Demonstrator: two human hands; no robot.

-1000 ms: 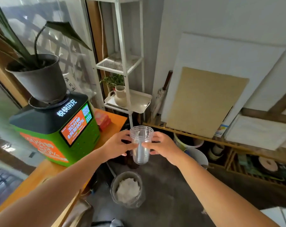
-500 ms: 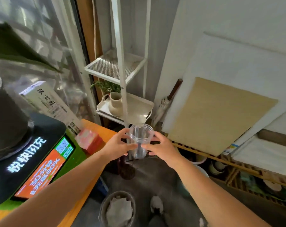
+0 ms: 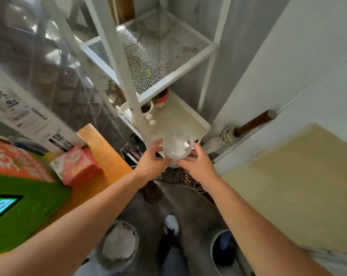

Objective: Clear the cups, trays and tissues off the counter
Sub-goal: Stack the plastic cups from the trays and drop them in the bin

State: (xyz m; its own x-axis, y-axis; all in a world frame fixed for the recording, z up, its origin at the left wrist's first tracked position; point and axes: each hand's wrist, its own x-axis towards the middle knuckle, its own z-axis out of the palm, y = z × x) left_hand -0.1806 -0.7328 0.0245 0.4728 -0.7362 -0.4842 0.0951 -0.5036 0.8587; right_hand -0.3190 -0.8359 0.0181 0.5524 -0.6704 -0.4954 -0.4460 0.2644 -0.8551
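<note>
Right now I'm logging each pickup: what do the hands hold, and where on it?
A clear plastic cup, gripped by its sides: left hand on the left side, right hand on the right.

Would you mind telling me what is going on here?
A person grips a clear plastic cup with the left hand and the right hand, at the front corner of the cream tray on the white rack. Whether it rests there is unclear. A pink tissue pack lies on the orange counter.
</note>
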